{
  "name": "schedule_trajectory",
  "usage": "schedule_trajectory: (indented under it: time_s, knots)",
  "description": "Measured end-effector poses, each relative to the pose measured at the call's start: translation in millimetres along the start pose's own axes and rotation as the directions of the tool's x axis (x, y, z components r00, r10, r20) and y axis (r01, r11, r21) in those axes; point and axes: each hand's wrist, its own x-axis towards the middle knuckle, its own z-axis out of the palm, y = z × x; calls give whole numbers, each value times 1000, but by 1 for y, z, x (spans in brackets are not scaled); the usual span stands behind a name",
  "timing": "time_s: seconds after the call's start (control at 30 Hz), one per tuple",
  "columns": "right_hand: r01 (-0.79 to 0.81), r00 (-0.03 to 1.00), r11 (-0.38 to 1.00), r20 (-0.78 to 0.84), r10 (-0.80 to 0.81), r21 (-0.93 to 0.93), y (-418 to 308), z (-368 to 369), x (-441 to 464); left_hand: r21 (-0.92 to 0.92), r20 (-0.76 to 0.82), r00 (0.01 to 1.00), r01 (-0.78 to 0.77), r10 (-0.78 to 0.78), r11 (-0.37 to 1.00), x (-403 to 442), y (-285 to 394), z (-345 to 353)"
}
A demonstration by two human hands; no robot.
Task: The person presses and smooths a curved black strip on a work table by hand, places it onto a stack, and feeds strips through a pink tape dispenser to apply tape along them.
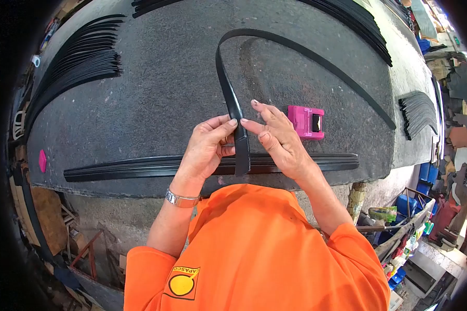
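Observation:
A long black strap [227,85], like a belt strip, loops up over the dark table and curves away to the right. Its near end points down toward my body, and a crosswise line or fold shows close to that end. My left hand [205,145] pinches the strap between thumb and fingers a little above the end. Beside it, on the right, my right hand [283,142] has its fingers apart, one fingertip at or very near the strap's edge. Beneath both hands lies a stack of flat black strips [124,168] along the table's front edge.
A pink box-like object [298,123] with a black part sits right of my right hand. A small pink piece [42,161] lies at the far left. Bundles of black strips [80,57] line the table's left and back, with more strips [417,115] at the right.

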Motion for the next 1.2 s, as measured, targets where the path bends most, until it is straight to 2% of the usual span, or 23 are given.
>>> schedule_trajectory:
  time_s: [0.27,0.33,0.43,0.8,0.97,1.07,1.2]
  knots:
    - [13,1000,1000,-17,-13,-26,14,3,16,-55,-1,999,34,-34,998,-5,5,3]
    - [37,999,998,-19,-38,-48,14,4,15,-39,-31,999,25,-26,999,-4,4,3]
    - [86,996,988,-9,-87,-129,11,0,7,-40,3,1000,22,-22,999,-1,1,-2]
    - [63,996,951,-43,-80,-302,4,-3,9,71,-42,999,27,-24,997,-2,0,0]
    - [100,994,909,-2,-110,-405,-2,-5,4,104,-71,997,26,-19,994,-2,-1,0]
    - [109,994,913,22,-109,-393,-13,-16,-7,115,-86,996,18,-9,993,-1,-4,0]
    - [95,993,914,-27,-114,-395,-9,-23,-12,155,-104,995,19,-3,988,1,-5,2]
